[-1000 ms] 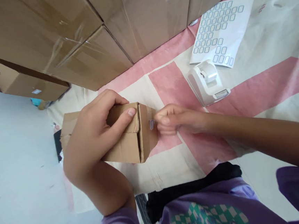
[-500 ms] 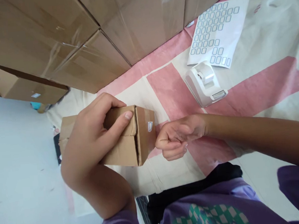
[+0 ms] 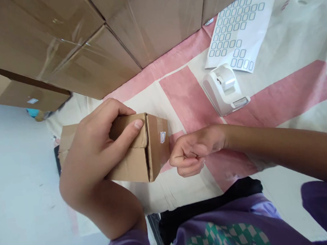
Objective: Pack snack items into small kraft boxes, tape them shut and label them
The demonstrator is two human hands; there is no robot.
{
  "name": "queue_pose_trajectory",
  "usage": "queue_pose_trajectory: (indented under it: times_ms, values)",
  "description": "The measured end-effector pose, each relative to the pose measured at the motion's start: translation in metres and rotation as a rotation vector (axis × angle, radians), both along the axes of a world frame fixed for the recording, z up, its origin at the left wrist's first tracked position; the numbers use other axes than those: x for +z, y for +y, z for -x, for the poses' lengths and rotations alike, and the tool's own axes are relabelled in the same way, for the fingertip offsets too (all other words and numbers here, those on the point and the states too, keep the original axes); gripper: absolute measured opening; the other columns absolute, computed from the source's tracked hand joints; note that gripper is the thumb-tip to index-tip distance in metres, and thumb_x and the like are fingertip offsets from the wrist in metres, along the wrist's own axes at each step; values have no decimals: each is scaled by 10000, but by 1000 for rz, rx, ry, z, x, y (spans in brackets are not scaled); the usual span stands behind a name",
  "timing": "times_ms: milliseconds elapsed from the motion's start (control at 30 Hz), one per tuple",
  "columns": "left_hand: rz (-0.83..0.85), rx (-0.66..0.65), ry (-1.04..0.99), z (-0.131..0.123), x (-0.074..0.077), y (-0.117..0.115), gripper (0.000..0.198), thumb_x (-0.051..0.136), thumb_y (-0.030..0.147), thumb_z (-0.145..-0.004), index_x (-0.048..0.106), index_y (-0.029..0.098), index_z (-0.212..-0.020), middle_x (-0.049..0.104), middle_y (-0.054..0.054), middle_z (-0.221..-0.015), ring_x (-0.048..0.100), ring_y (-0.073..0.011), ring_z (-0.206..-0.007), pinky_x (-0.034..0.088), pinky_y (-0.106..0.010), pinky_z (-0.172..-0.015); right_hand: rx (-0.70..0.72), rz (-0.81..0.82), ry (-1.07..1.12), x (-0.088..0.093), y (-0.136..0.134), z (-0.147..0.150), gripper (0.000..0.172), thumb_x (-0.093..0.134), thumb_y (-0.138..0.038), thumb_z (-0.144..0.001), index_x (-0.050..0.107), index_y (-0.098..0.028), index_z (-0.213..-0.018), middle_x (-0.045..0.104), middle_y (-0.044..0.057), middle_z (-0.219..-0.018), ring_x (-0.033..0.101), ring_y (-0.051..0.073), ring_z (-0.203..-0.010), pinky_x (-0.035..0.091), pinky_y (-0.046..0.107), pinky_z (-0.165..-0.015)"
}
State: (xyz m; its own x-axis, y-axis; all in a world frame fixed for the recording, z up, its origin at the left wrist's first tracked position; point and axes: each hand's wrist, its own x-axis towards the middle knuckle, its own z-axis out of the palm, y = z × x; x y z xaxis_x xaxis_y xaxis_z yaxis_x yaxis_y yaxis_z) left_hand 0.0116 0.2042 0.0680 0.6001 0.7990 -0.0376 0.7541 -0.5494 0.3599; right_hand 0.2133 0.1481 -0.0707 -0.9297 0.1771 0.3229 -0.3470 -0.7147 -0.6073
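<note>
My left hand (image 3: pixel 97 147) is wrapped over the top of a small cardboard box (image 3: pixel 132 163), its thumb lying along the flap seam. A small white label with a dark outline (image 3: pixel 163 137) is on the box's right-hand end. My right hand (image 3: pixel 193 150) is just beside that end, palm turned up and fingers curled in, with nothing visible in it. Whether its fingertips touch the box, I cannot tell. Behind the right hand stands a white tape dispenser (image 3: pixel 223 88) with a clear roll. Beyond it lies a sheet of outlined labels (image 3: pixel 258 30), with several gaps in its rows.
Large taped cartons (image 3: pixel 155 28) form a wall along the far side. An open cardboard box (image 3: pixel 43 95) is at far left. A pink and white cloth (image 3: pixel 181 98) covers the work surface. A ring of tape (image 3: pixel 302 1) lies at upper right.
The view has shifted slightly. The box and my left hand appear a little farther left in the picture. The left hand's grip and the right hand's curled pose stay the same.
</note>
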Motion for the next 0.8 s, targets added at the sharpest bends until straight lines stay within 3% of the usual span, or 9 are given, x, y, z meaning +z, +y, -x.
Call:
queue_pose_trajectory:
  times_ms: [200, 400, 633, 700, 800]
  values:
    - [1, -10, -2, -1, 0, 0, 168, 539, 394, -978, 571, 232, -946, 609, 21, -890, 557, -143, -792, 397, -306, -714, 27, -106, -184, 1, 2, -3, 566, 722, -659, -806, 429, -193, -676, 371, -75, -587, 305, 76, -530, 204, 266, -530]
    - [-3, -16, -11, 2, -1, 1, 169, 530, 404, -980, 569, 247, -935, 619, 16, -900, 571, -160, -798, 407, -319, -731, 70, -154, -332, 5, 4, -5, 497, 762, -618, -794, 579, -160, -740, 459, -61, -612, 362, 72, -534, 262, 251, -529]
    - [7, 2, 22, 1, 1, 1, 260, 499, 510, -971, 565, 268, -902, 622, 25, -868, 564, -180, -751, 390, -342, -695, 257, -184, -264, -1, 7, 0, 445, 870, -511, -722, 596, -164, -778, 512, -67, -651, 455, 72, -600, 392, 207, -592]
    - [-2, 2, 23, 1, 0, 2, 284, 484, 539, -964, 561, 276, -890, 625, 28, -839, 561, -187, -725, 384, -347, -667, 330, -192, -239, 7, 9, 1, 454, 897, -490, -687, 582, -168, -745, 486, -80, -617, 465, 71, -590, 416, 197, -597]
    - [3, -26, 13, 3, -4, 6, 292, 470, 558, -958, 553, 287, -887, 628, 31, -795, 563, -199, -703, 383, -351, -636, 427, -211, -195, 36, 5, -1, 491, 940, -463, -606, 553, -168, -668, 491, -82, -595, 470, 68, -567, 430, 190, -577]
